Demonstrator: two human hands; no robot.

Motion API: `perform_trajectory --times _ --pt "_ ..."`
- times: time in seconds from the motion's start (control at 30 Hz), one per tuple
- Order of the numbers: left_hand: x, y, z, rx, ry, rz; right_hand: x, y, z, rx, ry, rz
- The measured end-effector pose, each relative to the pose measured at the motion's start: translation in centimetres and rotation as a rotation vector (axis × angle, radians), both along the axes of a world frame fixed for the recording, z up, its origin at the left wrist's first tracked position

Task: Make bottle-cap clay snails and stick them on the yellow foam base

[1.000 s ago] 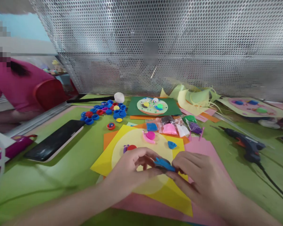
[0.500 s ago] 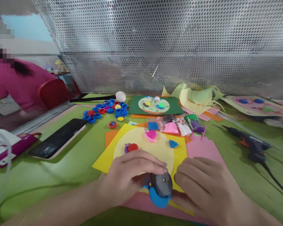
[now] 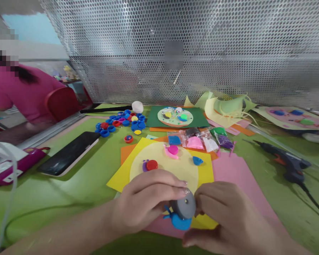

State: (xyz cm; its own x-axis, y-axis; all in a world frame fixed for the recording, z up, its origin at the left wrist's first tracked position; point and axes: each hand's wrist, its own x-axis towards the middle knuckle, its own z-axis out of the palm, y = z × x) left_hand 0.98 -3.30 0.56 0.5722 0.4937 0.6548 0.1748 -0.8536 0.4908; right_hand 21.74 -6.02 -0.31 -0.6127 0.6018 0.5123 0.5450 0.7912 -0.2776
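Observation:
My left hand (image 3: 146,200) is closed on a small snail figure, a round grey cap (image 3: 188,206) as its shell on a blue clay body (image 3: 181,222) with thin blue feelers. The left fingertips lie over the top of the cap. My right hand (image 3: 225,212) is at the cap's right edge, fingers curled and seemingly touching it, the thumb apart and lower. Beyond the hands, a pale yellow paper circle (image 3: 138,156) on a yellow sheet (image 3: 207,173) bears a purple snail with a red cap (image 3: 152,165) and a pink snail with a magenta cap (image 3: 172,150).
A blue clay piece (image 3: 197,160) lies at the circle's right. Bagged clay (image 3: 195,142) and several bottle caps (image 3: 110,129) are farther back. A phone (image 3: 70,154) rests left, a glue gun (image 3: 287,161) right. A perforated metal panel (image 3: 122,42) stands behind; a person in pink (image 3: 32,88) sits left.
My right thumb has moved down and away from the blue body, while the right fingers have come up against the cap's edge. The left hand keeps its hold; the view has shifted slightly.

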Motion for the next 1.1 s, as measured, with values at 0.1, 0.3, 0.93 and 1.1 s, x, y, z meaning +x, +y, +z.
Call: perform_trajectory --times 0.1,0.3,0.93,1.1 --pt "0.2 0.0 0.0 0.013 -0.004 -0.026 0.0 0.0 0.2 0.040 -0.021 -0.004" --pt "0.7 0.3 0.1 0.150 -0.064 -0.081 0.0 0.0 0.3 0.057 -0.016 -0.034" --pt "1.0 0.2 -0.5 0.152 -0.077 -0.137 -0.1 0.0 0.6 0.164 -0.063 -0.063" --pt "1.2 0.1 -0.3 0.052 -0.087 -0.048 0.5 -0.1 0.3 0.179 -0.082 -0.037"
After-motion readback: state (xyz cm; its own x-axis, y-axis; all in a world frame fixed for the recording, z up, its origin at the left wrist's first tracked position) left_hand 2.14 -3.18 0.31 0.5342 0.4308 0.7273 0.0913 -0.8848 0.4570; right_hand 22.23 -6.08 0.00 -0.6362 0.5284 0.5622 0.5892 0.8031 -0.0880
